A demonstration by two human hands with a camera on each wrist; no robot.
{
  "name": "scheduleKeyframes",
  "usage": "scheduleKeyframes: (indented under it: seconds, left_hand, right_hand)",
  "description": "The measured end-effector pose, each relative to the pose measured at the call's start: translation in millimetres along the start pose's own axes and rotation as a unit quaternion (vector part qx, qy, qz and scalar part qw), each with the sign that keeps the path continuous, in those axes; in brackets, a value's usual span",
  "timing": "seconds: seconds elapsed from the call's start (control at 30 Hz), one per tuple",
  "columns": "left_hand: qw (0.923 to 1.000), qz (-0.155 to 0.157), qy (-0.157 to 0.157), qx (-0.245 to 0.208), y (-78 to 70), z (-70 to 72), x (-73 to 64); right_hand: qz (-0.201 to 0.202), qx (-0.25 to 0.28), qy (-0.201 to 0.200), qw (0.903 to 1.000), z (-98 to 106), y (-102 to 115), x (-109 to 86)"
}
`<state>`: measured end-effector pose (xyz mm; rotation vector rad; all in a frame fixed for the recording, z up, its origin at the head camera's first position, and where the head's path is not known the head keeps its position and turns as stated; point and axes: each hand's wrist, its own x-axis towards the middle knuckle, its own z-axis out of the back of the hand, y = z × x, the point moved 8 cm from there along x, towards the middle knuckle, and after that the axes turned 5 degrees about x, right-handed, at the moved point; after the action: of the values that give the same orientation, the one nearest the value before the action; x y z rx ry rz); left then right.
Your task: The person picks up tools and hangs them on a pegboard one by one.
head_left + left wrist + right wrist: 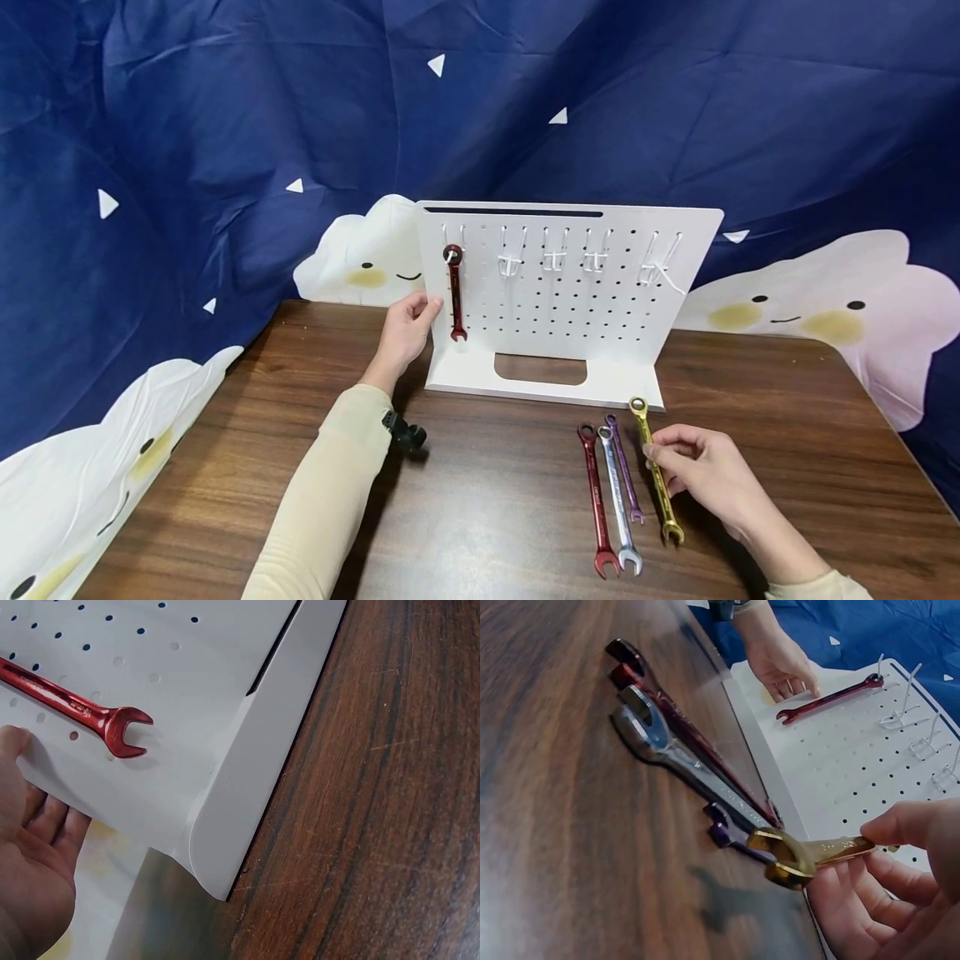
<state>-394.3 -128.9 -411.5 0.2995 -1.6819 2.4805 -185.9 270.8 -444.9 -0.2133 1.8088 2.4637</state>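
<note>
My right hand [705, 471] pinches a gold combination wrench [655, 475] near its middle, its ring end toward the board and its open end toward me. At the left edge of a white pegboard stand [480, 367], my left hand [408, 329] grips the panel, thumb on the front and fingers behind it. A dark red wrench [456, 296] hangs by its ring end from the leftmost hook. On the table left of the gold wrench lie a red wrench [595, 500], a silver wrench [619, 500] and a smaller purple wrench [626, 471].
Several white wire hooks [555, 260] stick out from the panel right of the hanging wrench. The stand rests on a brown wooden table [480, 492]. Behind it hangs a blue curtain [525, 108] with cloud faces.
</note>
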Motion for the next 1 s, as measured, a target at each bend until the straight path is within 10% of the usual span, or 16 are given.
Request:
scheduleKeyframes:
  seconds: [1.0]
  left_hand:
    - [1.0, 0.004, -0.001, -0.001, -1.3, -0.2, -0.4]
  right_hand:
    - [0.077, 0.024, -0.019, 0.9965, -11.9, 40.5, 9.6]
